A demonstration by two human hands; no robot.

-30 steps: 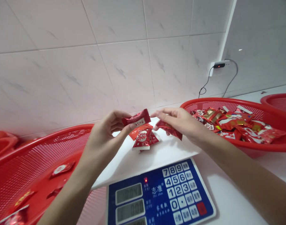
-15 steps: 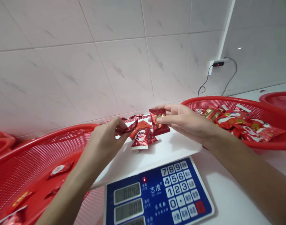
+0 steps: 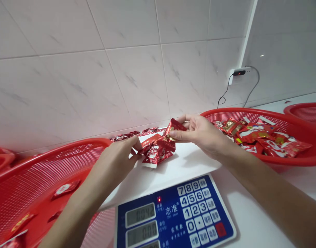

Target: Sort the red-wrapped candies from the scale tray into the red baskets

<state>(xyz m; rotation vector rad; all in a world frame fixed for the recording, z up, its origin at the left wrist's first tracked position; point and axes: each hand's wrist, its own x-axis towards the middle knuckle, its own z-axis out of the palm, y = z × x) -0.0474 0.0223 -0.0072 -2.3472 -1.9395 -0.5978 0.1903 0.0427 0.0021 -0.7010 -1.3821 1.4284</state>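
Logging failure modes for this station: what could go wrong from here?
1. The left hand is fingering the pile on the pan; any pressure could skew the scale's reading.
2. The right hand holds a packet tilted against or just above the pile, which might slide.
3. The left basket sits close by the pan; contact, if any, might disturb weighing.
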